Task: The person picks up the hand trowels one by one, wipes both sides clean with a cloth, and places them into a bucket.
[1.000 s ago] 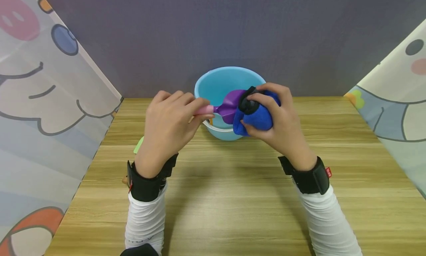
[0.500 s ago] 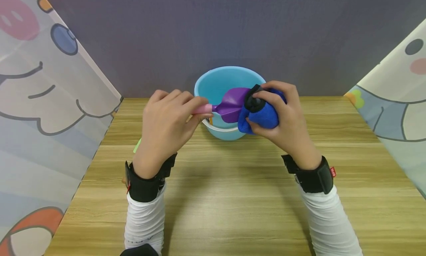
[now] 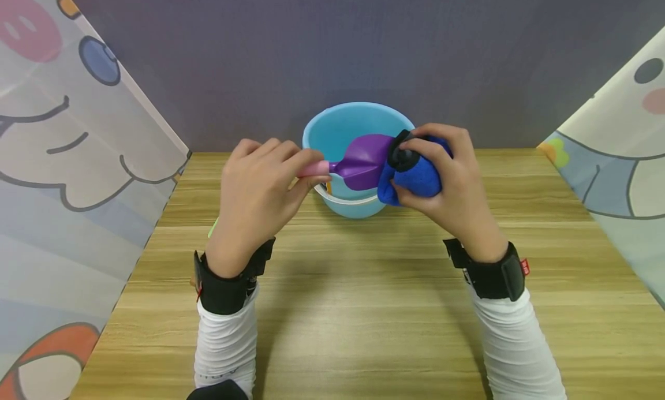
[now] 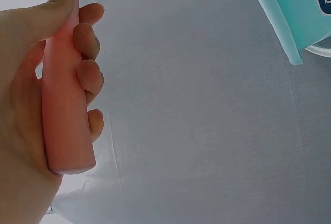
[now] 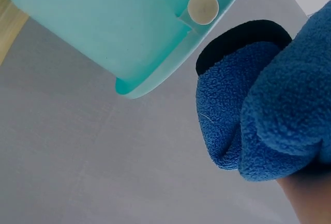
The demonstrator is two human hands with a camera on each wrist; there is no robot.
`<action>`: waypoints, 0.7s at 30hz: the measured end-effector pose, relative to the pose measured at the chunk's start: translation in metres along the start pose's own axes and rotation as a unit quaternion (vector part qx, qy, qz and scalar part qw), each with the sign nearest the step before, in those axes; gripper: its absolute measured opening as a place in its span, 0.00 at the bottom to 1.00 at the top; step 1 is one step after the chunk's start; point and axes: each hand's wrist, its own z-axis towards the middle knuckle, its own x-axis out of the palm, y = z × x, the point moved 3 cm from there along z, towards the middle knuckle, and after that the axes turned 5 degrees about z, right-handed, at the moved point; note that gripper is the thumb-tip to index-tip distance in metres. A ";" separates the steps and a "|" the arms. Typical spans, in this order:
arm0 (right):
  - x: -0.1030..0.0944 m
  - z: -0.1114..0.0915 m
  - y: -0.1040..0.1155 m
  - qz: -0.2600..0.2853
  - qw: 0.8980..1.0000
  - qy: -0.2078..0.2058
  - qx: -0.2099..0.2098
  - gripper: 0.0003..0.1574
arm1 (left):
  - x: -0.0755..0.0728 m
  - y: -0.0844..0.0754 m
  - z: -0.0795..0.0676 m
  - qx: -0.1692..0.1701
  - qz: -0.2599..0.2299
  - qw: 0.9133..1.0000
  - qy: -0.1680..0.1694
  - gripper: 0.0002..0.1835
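My left hand [image 3: 257, 198] grips the pink handle [image 4: 67, 110] of a toy shovel, fingers wrapped round it in the left wrist view. The shovel's purple blade [image 3: 361, 160] points right, held over the front of a light blue bucket [image 3: 345, 123]. A blue terry cloth [image 3: 421, 180] with black edging is bunched in my right hand [image 3: 457, 183], its fingers and thumb gripping it at the blade's tip, which the cloth hides. In the right wrist view the folded cloth [image 5: 279, 105] hangs beside the bucket's rim [image 5: 155, 79].
The bucket stands at the back of the wooden table [image 3: 353, 319], close to a grey wall [image 3: 353, 42]. A white bucket handle [image 5: 203, 1] shows in the right wrist view. A bit of something green [image 3: 212, 228] peeks out beside my left wrist. Cartoon-printed panels [image 3: 88, 215] flank the table.
My right hand has slid to the right and slightly up with the cloth, and more of the purple blade shows. My left hand has shifted slightly left, still holding the handle.
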 end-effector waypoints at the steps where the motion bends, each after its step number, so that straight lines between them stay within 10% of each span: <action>1: 0.000 0.000 0.000 0.000 1.000 0.000 0.000 0.33 | 0.000 0.000 0.000 0.000 -0.001 1.000 0.000 0.16; 21: -0.003 0.000 -0.006 -0.001 1.000 -0.003 0.007 0.33 | -0.003 0.000 0.000 -0.010 0.000 1.000 0.008 0.15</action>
